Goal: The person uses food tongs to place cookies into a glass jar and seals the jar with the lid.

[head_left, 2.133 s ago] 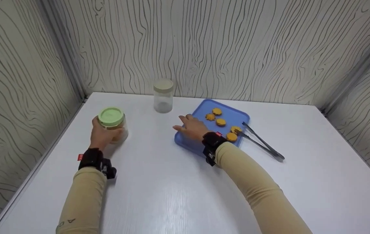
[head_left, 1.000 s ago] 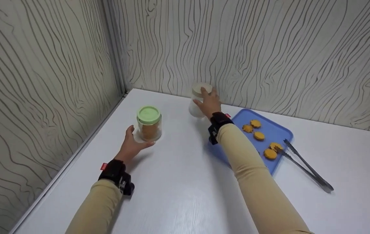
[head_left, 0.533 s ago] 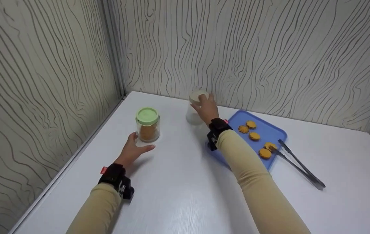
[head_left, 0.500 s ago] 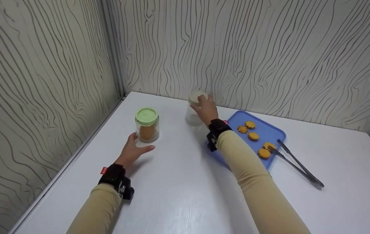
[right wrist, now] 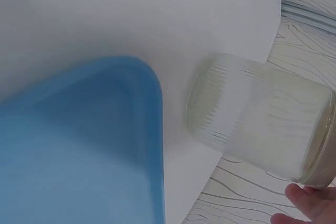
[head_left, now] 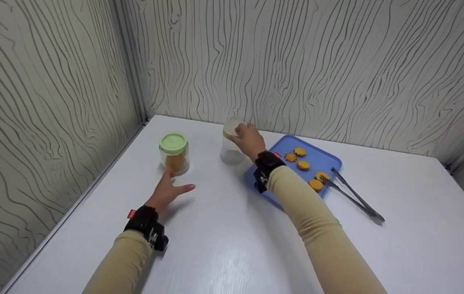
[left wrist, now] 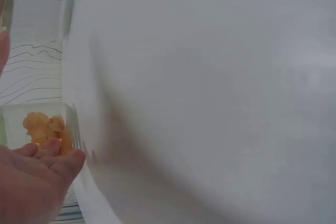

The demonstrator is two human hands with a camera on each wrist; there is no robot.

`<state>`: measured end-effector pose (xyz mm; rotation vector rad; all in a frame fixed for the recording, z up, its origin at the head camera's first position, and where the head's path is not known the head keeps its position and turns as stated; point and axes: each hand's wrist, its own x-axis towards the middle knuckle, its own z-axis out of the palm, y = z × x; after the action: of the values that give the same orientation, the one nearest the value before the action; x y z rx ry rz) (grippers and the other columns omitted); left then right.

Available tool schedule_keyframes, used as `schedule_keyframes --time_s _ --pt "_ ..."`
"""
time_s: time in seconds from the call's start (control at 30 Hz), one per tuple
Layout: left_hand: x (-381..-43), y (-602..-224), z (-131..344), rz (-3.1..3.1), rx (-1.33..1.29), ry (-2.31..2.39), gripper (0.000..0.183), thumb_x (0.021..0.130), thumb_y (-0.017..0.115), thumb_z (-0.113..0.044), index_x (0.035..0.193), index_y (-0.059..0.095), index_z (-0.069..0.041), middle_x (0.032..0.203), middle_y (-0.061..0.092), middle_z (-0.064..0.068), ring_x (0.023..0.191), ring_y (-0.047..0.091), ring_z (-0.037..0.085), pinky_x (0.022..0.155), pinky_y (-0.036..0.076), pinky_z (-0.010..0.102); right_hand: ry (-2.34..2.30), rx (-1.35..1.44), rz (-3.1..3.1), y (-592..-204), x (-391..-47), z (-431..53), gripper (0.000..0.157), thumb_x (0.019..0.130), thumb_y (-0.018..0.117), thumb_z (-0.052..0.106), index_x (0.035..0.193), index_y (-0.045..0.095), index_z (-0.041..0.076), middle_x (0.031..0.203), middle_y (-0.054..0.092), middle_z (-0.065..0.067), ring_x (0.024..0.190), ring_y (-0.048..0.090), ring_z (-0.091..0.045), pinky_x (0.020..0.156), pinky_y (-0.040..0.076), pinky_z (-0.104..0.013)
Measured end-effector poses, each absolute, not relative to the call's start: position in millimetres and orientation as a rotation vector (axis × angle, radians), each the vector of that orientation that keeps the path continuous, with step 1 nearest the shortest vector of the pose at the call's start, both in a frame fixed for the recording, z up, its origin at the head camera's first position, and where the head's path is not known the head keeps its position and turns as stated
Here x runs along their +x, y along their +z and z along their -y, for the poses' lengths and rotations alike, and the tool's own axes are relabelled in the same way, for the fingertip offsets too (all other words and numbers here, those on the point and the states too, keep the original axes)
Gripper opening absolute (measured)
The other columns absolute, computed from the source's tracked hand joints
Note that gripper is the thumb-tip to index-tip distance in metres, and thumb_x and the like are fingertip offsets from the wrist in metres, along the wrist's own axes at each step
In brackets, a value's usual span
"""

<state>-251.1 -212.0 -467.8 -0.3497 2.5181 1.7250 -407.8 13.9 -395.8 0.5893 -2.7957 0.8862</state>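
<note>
"Because the right hand (head_left: 250,141) covers part of it, I have to ask: where is the pale-lidded jar (head_left: 232,155)?"

"Just above the middle of the head view, more or less upright. That hand grips it from above, thumb and fingers round the lid (head_left: 231,126). I can't tell whether its base touches the table (head_left: 223,253)."

"And in the right wrist view?"

"The same jar spans the right of the frame, fingertips showing at the lower right by its rim."

"What about the left hand (head_left: 165,192)?"

"Left of centre, thumb and fingers spread wide. It's nearest to the green-lidded jar (head_left: 180,161), which stands at the upper left with orange pieces (left wrist: 39,124) inside. One fingertip overlaps the glass; whether they touch, I can't tell."

"Further out?"

"Right of centre, a blue tray (head_left: 323,161), partly hidden by the right forearm, with five cookies (head_left: 303,165) in sight. Metal tongs (head_left: 356,196) reach over its right edge, one tip at a cookie."

"And around all that?"

"Wall panels (head_left: 256,61) with dark wood-grain lines fill the top and left. Tan sleeves (head_left: 325,228) come up from the bottom edge, a black device (head_left: 144,222) on each wrist."
</note>
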Motion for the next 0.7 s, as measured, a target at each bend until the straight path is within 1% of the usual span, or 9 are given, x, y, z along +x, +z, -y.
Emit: schedule_keyframes --time_s 0.07,0.17,0.3,0.47,0.6,0.7 --pt "-252 -466 206 -2.512 -0.344 1.708 0.095 0.086 0.074 -0.029 0.151 0.013 0.004 0.155 0.019 0.027 0.142 0.02 0.041 0.113 0.022 0.053 0.906 0.596 2.807 -395 -403 -16 0.052 0.092 0.064 0.046 0.12 0.061 0.002 0.115 0.056 -0.016 0.103 0.058 -0.027 0.089 0.048 -0.041" --pt "-254 -463 197 -2.489 -0.357 1.691 0.096 0.086 0.075 -0.03 0.152 0.013 0.0 0.156 0.02 0.025 0.142 0.02 0.04 0.113 0.022 0.053 0.935 0.613 2.824 -394 -394 -18 0.053 0.091 0.064 0.046 0.121 0.061 0.003 0.117 0.056 -0.016 0.106 0.058 -0.028 0.092 0.047 -0.041" --pt "-259 -462 184 -2.469 -0.347 1.702 0.1 0.085 0.076 -0.032 0.155 0.01 -0.005 0.157 0.019 0.021 0.144 0.018 0.038 0.114 0.02 0.053 0.954 0.63 2.843 -395 -384 -23 0.051 0.092 0.065 0.044 0.123 0.06 0.004 0.12 0.055 -0.016 0.109 0.056 -0.029 0.094 0.046 -0.041" --pt "-268 -462 168 -2.472 -0.29 1.729 0.104 0.084 0.077 -0.034 0.154 0.007 -0.001 0.157 0.019 0.023 0.144 0.017 0.038 0.114 0.02 0.051 0.906 0.664 2.851 -392 -372 -27 0.048 0.092 0.065 0.04 0.124 0.061 0.004 0.119 0.056 -0.015 0.108 0.057 -0.029 0.094 0.046 -0.041" --pt "-276 -463 159 -2.496 -0.302 1.693 0.1 0.086 0.075 -0.033 0.153 0.008 -0.001 0.157 0.019 0.023 0.143 0.019 0.037 0.114 0.021 0.051 0.851 0.676 2.878 -388 -362 -27 0.047 0.092 0.066 0.039 0.124 0.061 0.005 0.118 0.057 -0.014 0.107 0.058 -0.028 0.093 0.047 -0.04" --pt "-280 -463 153 -2.505 -0.288 1.707 0.1 0.086 0.074 -0.032 0.153 0.007 0.001 0.157 0.016 0.025 0.144 0.017 0.038 0.114 0.02 0.05 0.82 0.666 2.905 -385 -355 -27 0.047 0.091 0.066 0.039 0.124 0.062 0.006 0.118 0.057 -0.013 0.106 0.058 -0.027 0.092 0.048 -0.04"
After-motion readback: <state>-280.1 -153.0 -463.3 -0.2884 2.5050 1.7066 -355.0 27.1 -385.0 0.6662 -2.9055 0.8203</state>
